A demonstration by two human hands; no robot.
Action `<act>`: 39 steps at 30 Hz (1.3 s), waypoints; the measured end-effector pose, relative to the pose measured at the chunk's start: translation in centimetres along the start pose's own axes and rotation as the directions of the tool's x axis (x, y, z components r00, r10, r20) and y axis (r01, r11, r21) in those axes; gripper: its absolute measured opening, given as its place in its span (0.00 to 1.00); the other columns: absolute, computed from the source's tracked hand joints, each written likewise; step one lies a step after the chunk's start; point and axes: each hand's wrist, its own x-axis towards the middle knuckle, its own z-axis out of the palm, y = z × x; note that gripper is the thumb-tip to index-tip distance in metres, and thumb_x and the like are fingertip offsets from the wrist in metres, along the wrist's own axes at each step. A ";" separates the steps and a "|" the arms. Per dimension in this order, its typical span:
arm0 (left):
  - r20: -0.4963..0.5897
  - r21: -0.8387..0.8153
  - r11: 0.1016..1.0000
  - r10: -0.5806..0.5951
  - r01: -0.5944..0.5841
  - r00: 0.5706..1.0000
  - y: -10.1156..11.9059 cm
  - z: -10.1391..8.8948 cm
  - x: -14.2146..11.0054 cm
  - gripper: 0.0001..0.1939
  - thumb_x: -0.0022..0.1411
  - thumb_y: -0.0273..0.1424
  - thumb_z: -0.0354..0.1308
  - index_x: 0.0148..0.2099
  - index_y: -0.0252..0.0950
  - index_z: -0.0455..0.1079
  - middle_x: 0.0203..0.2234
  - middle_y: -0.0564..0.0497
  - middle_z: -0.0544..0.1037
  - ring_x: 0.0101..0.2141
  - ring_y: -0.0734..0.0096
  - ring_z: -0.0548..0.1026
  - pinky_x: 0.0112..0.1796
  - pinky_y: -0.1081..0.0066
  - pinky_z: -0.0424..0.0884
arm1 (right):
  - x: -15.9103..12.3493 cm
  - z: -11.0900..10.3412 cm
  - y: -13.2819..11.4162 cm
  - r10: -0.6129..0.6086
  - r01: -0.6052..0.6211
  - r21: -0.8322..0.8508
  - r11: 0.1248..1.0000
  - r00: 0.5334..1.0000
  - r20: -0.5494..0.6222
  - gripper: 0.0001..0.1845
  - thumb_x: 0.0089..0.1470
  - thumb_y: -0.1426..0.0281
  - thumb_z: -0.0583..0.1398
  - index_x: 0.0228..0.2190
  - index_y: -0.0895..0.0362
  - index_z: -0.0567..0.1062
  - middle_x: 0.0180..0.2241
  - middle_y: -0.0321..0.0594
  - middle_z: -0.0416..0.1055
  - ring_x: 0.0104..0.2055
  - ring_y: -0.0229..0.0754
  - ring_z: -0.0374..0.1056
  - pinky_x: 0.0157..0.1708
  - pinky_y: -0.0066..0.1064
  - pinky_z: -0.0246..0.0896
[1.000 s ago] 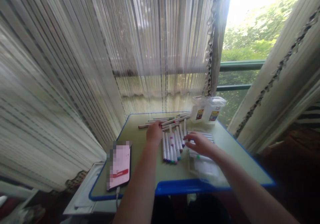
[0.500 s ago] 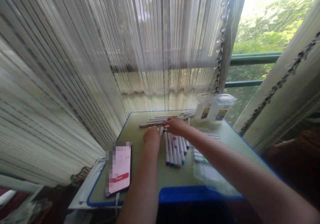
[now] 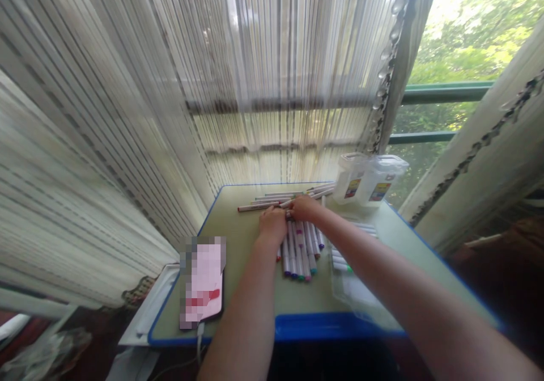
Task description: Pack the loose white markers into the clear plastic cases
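Observation:
White markers point(image 3: 297, 256) with coloured ends lie side by side in a row on the small table, pointing towards me. At the row's far left corner is my left hand point(image 3: 273, 224), its fingers curled down over a marker point(image 3: 279, 254) whose orange-red end shows below. My right hand point(image 3: 305, 207) touches it almost, bent over the far ends of the row. Its fingertips pinch around a marker end point(image 3: 289, 215), partly hidden by the hand. Beyond both hands, more markers point(image 3: 259, 206) lie loosely crosswise.
Two clear plastic boxes point(image 3: 352, 185) with labels stand at the back right. A clear tray point(image 3: 340, 284) holding several markers lies under my right forearm. On the left is a phone point(image 3: 208, 279) with a cable point(image 3: 199, 335). A string curtain point(image 3: 272, 86) hangs behind the table.
My left hand has moved right, to the row's left side, and an orange-red marker end now shows beside it. My right hand has shifted slightly right. The view has moved a little.

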 end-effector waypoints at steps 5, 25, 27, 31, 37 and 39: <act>0.019 0.019 1.000 0.006 -0.006 1.000 0.2 -0.4 -0.2 0.18 0.62 0.25 0.44 0.43 0.37 0.76 0.43 0.42 0.78 0.50 0.60 0.71 0.52 0.61 0.63 | 0.5 0.0 -0.2 -0.014 0.014 0.005 1.000 1.000 0.027 0.16 0.50 0.64 0.60 0.40 0.55 0.78 0.45 0.50 0.73 0.49 0.51 0.67 0.48 0.38 0.60; -0.010 -0.062 0.998 -0.005 0.004 1.000 -0.3 0.2 0.3 0.13 0.61 0.28 0.48 0.42 0.38 0.75 0.40 0.45 0.78 0.44 0.63 0.73 0.46 0.66 0.66 | -1.1 -1.1 1.9 0.142 -0.104 0.325 0.940 0.985 -0.095 0.16 0.46 0.78 0.59 0.39 0.58 0.78 0.38 0.42 0.78 0.40 0.42 0.73 0.38 0.27 0.64; -0.020 -0.072 0.997 -0.014 0.013 1.000 -0.2 0.1 0.2 0.12 0.61 0.28 0.49 0.41 0.37 0.74 0.40 0.45 0.78 0.44 0.63 0.73 0.46 0.67 0.66 | -1.6 -1.0 2.8 0.162 -0.105 0.383 0.918 0.979 -0.122 0.16 0.49 0.77 0.57 0.40 0.59 0.78 0.36 0.41 0.78 0.37 0.40 0.73 0.35 0.26 0.64; -0.027 -0.053 0.998 -0.030 0.029 0.999 0.0 -0.1 0.3 0.12 0.61 0.27 0.49 0.42 0.36 0.73 0.41 0.45 0.77 0.44 0.63 0.73 0.46 0.67 0.66 | -3.0 -0.5 4.9 0.218 -0.088 0.593 0.800 0.964 -0.152 0.13 0.50 0.75 0.57 0.37 0.60 0.78 0.30 0.41 0.78 0.31 0.38 0.72 0.30 0.25 0.64; -0.038 -0.013 1.000 -0.014 0.013 0.999 0.1 0.0 0.5 0.14 0.64 0.29 0.47 0.44 0.37 0.74 0.42 0.44 0.77 0.45 0.62 0.73 0.47 0.65 0.66 | -5.1 -0.7 6.5 0.337 -0.014 0.875 0.485 0.925 -0.172 0.04 0.43 0.78 0.63 0.25 0.61 0.78 0.20 0.35 0.73 0.22 0.34 0.67 0.25 0.24 0.64; -0.054 -0.038 0.999 -0.009 0.007 0.998 0.0 0.1 0.7 0.15 0.65 0.30 0.46 0.44 0.36 0.74 0.43 0.44 0.77 0.45 0.62 0.73 0.48 0.66 0.66 | -5.7 -1.0 6.6 0.351 0.020 0.914 0.405 0.920 -0.176 0.03 0.42 0.79 0.64 0.23 0.60 0.77 0.20 0.35 0.72 0.22 0.34 0.67 0.26 0.24 0.66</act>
